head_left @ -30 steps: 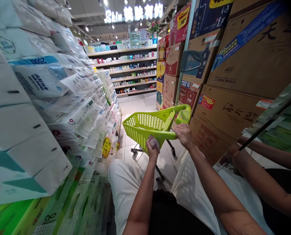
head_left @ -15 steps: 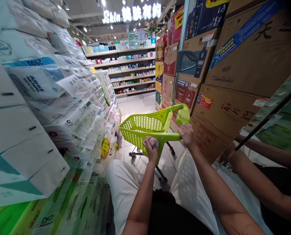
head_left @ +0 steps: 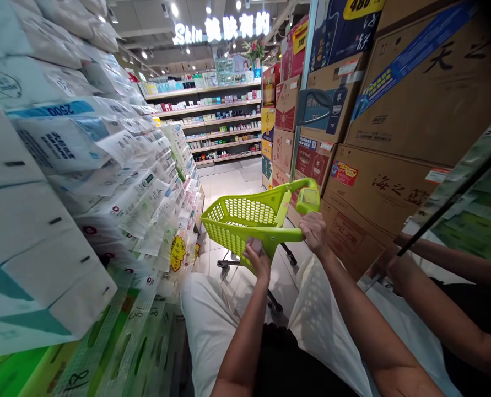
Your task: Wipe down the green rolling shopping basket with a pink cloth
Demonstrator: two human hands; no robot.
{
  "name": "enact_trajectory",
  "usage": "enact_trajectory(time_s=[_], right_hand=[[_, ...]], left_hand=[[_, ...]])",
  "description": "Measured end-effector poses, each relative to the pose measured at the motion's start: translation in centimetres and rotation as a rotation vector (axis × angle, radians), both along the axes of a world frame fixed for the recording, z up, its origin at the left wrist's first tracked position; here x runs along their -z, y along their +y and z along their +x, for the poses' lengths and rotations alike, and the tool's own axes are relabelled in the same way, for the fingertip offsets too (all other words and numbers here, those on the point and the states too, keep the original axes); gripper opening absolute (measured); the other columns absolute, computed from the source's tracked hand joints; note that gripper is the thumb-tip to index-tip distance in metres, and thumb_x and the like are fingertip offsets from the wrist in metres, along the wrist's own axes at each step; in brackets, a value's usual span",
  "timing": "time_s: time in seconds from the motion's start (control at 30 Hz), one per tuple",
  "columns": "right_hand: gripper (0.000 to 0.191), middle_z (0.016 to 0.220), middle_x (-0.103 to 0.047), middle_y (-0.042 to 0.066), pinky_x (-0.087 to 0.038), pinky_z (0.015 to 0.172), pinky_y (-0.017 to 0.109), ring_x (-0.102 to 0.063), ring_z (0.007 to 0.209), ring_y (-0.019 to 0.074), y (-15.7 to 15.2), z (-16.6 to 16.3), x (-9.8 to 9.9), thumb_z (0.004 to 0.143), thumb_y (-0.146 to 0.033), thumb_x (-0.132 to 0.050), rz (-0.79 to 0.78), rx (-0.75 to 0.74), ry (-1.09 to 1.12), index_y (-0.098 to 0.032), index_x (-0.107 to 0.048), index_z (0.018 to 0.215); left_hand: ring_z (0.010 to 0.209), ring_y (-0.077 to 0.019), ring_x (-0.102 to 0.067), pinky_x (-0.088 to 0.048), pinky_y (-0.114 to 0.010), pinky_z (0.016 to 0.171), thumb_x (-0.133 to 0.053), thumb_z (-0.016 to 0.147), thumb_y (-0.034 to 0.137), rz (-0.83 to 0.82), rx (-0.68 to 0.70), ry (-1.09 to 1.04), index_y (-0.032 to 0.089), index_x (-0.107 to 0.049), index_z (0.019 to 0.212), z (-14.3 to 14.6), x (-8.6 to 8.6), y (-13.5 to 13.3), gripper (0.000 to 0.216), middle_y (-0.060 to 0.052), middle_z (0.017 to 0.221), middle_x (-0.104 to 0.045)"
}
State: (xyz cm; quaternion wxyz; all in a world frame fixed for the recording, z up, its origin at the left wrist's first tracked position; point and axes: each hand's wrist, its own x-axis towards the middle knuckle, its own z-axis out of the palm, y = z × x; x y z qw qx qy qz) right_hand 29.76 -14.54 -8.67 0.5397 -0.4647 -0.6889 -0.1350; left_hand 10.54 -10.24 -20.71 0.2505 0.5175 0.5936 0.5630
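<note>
Ahead of me stands a lime-green shopping cart (head_left: 233, 234) on dark wheels, its perforated basket showing nothing inside. My right hand (head_left: 314, 231) is wrapped round the end of the cart's handle, just below a green box-like holder (head_left: 308, 200). Beside the basket's near side is my left hand (head_left: 259, 263), fingers closed on a small pinkish-grey item (head_left: 254, 244). That item is too small and blurred to name; whether the hand touches the cart I cannot tell.
Packs of tissue paper (head_left: 63, 143) are piled high on my left. Cardboard cartons (head_left: 386, 182) tower on the right, with a mirror-like panel (head_left: 443, 248) reflecting arms. Tiled floor (head_left: 245, 171) runs between them to shelves of small goods (head_left: 224, 118). A metal post (head_left: 303, 82) rises beside the cartons.
My left hand has turned and lowered slightly, so the pinkish-grey item shows flatter above the fingers. The right hand keeps its grip, and the cart looks nearly unmoved.
</note>
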Motion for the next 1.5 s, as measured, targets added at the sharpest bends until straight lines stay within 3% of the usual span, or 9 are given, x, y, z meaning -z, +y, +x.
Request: enact_trajectory(time_s=[0.17, 0.47, 0.53, 0.7, 0.77, 0.97, 1.2, 1.33, 1.5], right_hand=[[0.041, 0.062, -0.046, 0.002, -0.031, 0.077, 0.04, -0.045, 0.072, 0.0204, -0.7, 0.1, -0.2, 0.099, -0.03, -0.038, -0.027, 0.005, 0.005, -0.023, -0.04, 0.059], [0.038, 0.064, -0.047, 0.002, -0.032, 0.077, 0.039, -0.045, 0.072, 0.0197, -0.9, -0.3, -0.5, 0.099, -0.028, -0.039, -0.012, 0.01, -0.028, -0.023, -0.041, 0.062], [0.038, 0.064, -0.046, 0.001, -0.032, 0.077, 0.039, -0.045, 0.072, 0.0196, -0.7, -0.4, -0.5, 0.1, -0.028, -0.039, -0.011, 0.013, -0.03, -0.023, -0.041, 0.062], [0.038, 0.063, -0.046, 0.001, -0.032, 0.078, 0.04, -0.045, 0.073, 0.0202, -0.6, -0.4, -0.4, 0.099, -0.028, -0.04, -0.016, 0.013, -0.03, -0.023, -0.041, 0.062], [0.037, 0.064, -0.047, 0.002, -0.032, 0.078, 0.04, -0.045, 0.074, 0.0203, -0.7, -0.4, -0.4, 0.099, -0.028, -0.041, -0.033, 0.016, -0.037, -0.023, -0.042, 0.062], [0.034, 0.066, -0.049, 0.002, -0.032, 0.076, 0.039, -0.046, 0.075, 0.0201, -0.7, -0.7, -0.3, 0.097, -0.025, -0.045, -0.013, 0.026, -0.068, -0.023, -0.044, 0.063], [0.034, 0.065, -0.047, 0.001, -0.032, 0.076, 0.039, -0.046, 0.074, 0.0203, -0.3, -0.9, -0.2, 0.095, -0.025, -0.047, 0.0, 0.028, -0.055, -0.022, -0.04, 0.061], [0.035, 0.063, -0.046, 0.001, -0.032, 0.075, 0.039, -0.045, 0.073, 0.02, -0.7, -1.0, -0.5, 0.095, -0.026, -0.046, -0.022, 0.026, -0.054, -0.023, -0.039, 0.06], [0.035, 0.063, -0.045, 0.001, -0.031, 0.074, 0.039, -0.045, 0.072, 0.0199, -0.9, -1.1, -0.5, 0.096, -0.026, -0.045, 0.009, 0.028, -0.044, -0.023, -0.04, 0.061]], left_hand=[[0.125, -0.0268, -0.057, -0.043, -0.044, 0.113, -0.051, 0.09, 0.015, -0.017, -0.042, -0.008, 0.021, -0.053, 0.123, 2.3, 0.1, -2.1, 0.034, -0.016, 0.131, -0.054], [0.121, -0.0247, -0.06, -0.045, -0.039, 0.11, -0.046, 0.083, 0.005, -0.073, -0.273, -0.152, 0.021, -0.053, 0.114, -3.2, -2.2, 6.2, 0.035, -0.013, 0.122, -0.058], [0.122, -0.0255, -0.06, -0.045, -0.04, 0.11, -0.048, 0.084, 0.008, -0.08, -0.247, -0.12, 0.021, -0.052, 0.116, -2.3, -1.6, 5.2, 0.034, -0.013, 0.123, -0.058], [0.127, -0.0255, -0.057, -0.042, -0.04, 0.114, -0.053, 0.087, 0.016, 0.055, 0.019, 0.01, 0.023, -0.05, 0.124, -0.1, 0.4, 0.9, 0.038, -0.014, 0.131, -0.056], [0.127, -0.0262, -0.057, -0.043, -0.041, 0.113, -0.053, 0.087, 0.018, 0.05, 0.027, 0.011, 0.023, -0.051, 0.12, -1.3, 0.0, 1.8, 0.034, -0.015, 0.129, -0.057], [0.123, -0.0291, -0.057, -0.044, -0.045, 0.11, -0.052, 0.075, 0.006, -0.069, -0.199, -0.095, 0.021, -0.053, 0.112, -6.8, -2.6, 9.4, 0.04, -0.013, 0.115, -0.06], [0.123, -0.0286, -0.057, -0.045, -0.045, 0.11, -0.053, 0.079, 0.011, 0.003, -0.041, 0.013, 0.024, -0.053, 0.114, -5.2, -0.2, 6.6, 0.038, -0.013, 0.122, -0.058], [0.132, -0.0317, -0.051, -0.039, -0.049, 0.115, -0.053, 0.074, 0.006, 0.011, -0.188, -0.043, 0.021, -0.053, 0.122, -7.7, -2.6, 8.6, 0.05, -0.016, 0.128, -0.058], [0.125, -0.0304, -0.057, -0.043, -0.048, 0.114, -0.054, 0.07, 0.003, 0.03, -0.031, 0.032, 0.021, -0.057, 0.111, -8.4, -4.6, 9.3, 0.044, -0.015, 0.125, -0.057]])
